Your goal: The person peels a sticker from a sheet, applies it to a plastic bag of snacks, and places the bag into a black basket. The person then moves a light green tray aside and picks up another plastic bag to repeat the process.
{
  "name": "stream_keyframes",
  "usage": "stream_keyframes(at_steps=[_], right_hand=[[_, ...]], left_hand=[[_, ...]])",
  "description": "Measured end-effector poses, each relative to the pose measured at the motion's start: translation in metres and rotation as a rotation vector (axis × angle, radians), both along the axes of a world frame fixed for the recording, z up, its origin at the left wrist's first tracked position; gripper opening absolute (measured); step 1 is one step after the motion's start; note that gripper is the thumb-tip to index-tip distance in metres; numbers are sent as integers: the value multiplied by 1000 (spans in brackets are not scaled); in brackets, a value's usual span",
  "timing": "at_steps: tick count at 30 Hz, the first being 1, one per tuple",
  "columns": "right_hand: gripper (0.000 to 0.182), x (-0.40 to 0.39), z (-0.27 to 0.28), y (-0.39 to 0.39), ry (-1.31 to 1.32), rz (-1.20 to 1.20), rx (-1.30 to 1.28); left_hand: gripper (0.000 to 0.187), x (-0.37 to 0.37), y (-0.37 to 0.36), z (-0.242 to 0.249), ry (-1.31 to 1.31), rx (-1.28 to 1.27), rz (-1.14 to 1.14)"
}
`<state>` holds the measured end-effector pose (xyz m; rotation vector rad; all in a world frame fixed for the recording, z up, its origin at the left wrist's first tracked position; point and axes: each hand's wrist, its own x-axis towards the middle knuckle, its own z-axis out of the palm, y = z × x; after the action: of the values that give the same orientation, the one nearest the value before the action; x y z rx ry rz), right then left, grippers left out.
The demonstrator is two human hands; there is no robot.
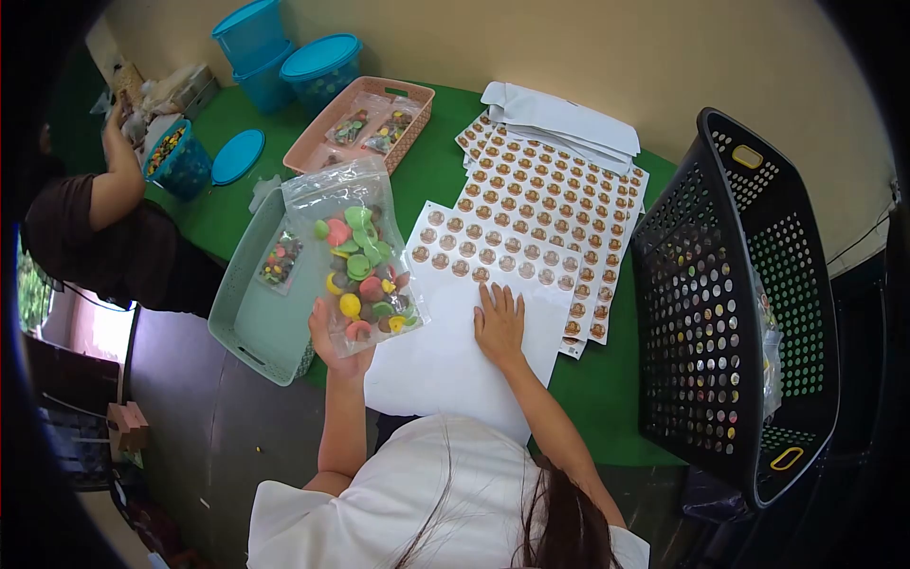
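My left hand (334, 343) is closed on the lower edge of a clear zip bag (365, 261) filled with green, red, yellow and brown pieces, held up over the table. My right hand (500, 327) lies with its fingers spread on a white sticker sheet (455, 332), just below its rows of round brown stickers; nothing is in it. More sticker sheets (540, 194) lie stacked behind. Partly behind the bag is a pale green basket (248, 322) with a small filled bag (282, 263) in it.
A pink basket (412, 133) holds several filled bags. Blue tubs (322, 76) and a round blue lid (238, 156) stand at the back left. A co-worker (95, 223) is at the left by an open tub (180, 161). A tall black basket (687, 332) is at the right.
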<state>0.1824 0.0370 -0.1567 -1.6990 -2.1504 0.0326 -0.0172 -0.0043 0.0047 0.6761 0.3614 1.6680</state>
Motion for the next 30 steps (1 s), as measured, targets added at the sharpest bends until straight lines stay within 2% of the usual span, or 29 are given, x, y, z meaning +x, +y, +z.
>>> stream_keyframes(at_steps=[4, 6, 7, 9, 10, 11, 13, 14, 15, 17, 18, 22, 25, 28, 29, 30], right_hand=[[48, 0, 8, 8, -42, -7, 45], [56, 2, 21, 18, -38, 2, -152], [56, 3, 27, 25, -32, 1, -145], [61, 7, 38, 41, 132, -63, -201], [61, 12, 43, 48, 255, -63, -205], [61, 16, 48, 52, 256, -65, -194], [54, 22, 73, 52, 379, 47, -4], [40, 24, 89, 47, 482, 93, 39], [40, 29, 105, 41, 479, 90, 38], [26, 39, 136, 26, 737, 249, 30], [18, 39, 159, 12, 784, 193, 101], [13, 60, 200, -28, 761, 138, 251], [15, 66, 207, -52, 913, 80, 345], [28, 50, 217, -71, 1255, 123, 490], [28, 45, 217, -77, 1255, 121, 491], [29, 42, 216, -82, 1111, 118, 479]], left_hand=[[57, -3, -4, -13, 7, -93, 81], [57, -5, -6, -24, -15, -97, 47], [57, -7, -5, -24, -40, -104, 8], [57, 1, -6, -14, -14, -74, -15], [58, 4, -7, -8, 22, -49, -92], [60, 8, -7, -2, 57, -26, -167], [67, 16, -7, 8, 47, -40, -158], [70, 17, -8, 9, 124, -85, -232], [73, 19, -9, 10, 199, -131, -307], [78, 35, -10, 19, 152, -185, -317], [78, 42, -11, 22, 197, -205, -327], [79, 62, -16, 21, 231, -240, -426], [80, 70, -19, 20, 270, -315, -509], [80, 74, -23, 39, 423, -342, -576], [80, 75, -24, 42, 423, -343, -578], [80, 76, -25, 43, 411, -340, -589]])
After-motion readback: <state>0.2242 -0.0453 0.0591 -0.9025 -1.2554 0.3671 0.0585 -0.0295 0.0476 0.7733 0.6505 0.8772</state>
